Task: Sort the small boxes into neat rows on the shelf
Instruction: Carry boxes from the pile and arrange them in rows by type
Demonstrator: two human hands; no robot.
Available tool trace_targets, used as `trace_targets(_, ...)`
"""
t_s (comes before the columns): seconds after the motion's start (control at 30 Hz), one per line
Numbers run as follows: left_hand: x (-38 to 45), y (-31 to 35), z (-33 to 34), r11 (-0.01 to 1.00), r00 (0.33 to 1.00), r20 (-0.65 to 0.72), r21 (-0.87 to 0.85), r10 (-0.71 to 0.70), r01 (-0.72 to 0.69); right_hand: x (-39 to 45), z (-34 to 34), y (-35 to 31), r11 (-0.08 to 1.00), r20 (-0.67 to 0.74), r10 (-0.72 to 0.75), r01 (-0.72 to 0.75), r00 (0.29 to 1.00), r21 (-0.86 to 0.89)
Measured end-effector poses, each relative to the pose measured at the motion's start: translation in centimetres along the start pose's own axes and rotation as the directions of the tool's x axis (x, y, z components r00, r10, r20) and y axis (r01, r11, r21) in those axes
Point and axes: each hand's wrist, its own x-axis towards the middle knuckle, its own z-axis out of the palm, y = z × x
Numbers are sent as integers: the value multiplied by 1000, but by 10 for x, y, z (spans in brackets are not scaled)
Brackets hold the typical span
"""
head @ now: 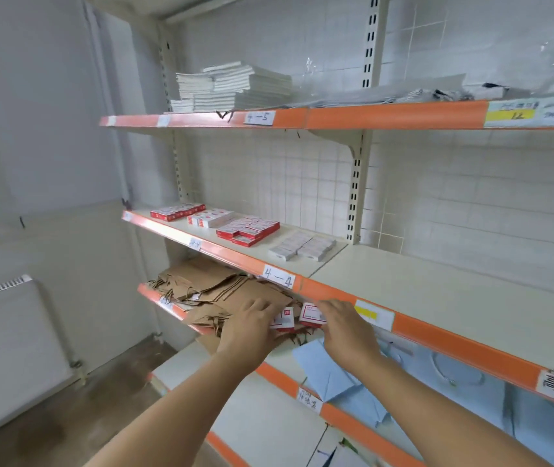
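Both hands reach in just below the orange front edge of the shelf (322, 264) labelled 4-4. The left hand (252, 326) curls round a white box with a red mark (284, 319), and its fingers hide the box's left side. The right hand (344, 326) pinches a second red and white box (310, 315) whose right end is covered by the fingers; its print is too small to read. Both held boxes stand roughly upright, faces toward the camera, just beside each other above the brown paper bags (221, 291). On the shelf, red boxes (248, 229) and white boxes (302, 247) lie flat in rows, long axes running back toward the tiled wall. Blue envelopes (333, 375) are partly hidden under the right forearm.
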Motion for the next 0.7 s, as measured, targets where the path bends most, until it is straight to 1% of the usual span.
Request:
trace_targets(0.1, 7, -27, 1, 999, 999, -16, 24, -35, 35, 26, 12, -18, 999, -10, -36, 37, 999, 40)
trace_targets(0.2, 19, -52, 4, 998, 999, -24, 49, -38, 39, 53, 27, -27, 995, -8, -55, 55, 998, 79)
trace_targets(0.5, 88, -104, 15, 997, 996, -48, 42, -69, 71, 137, 56, -22, 973, -33, -27, 34, 999, 226)
trace_targets(0.7, 134, -127, 25, 996, 996, -71, 64, -59, 64, 182, 67, -13, 975, -38, -10, 18, 999, 222)
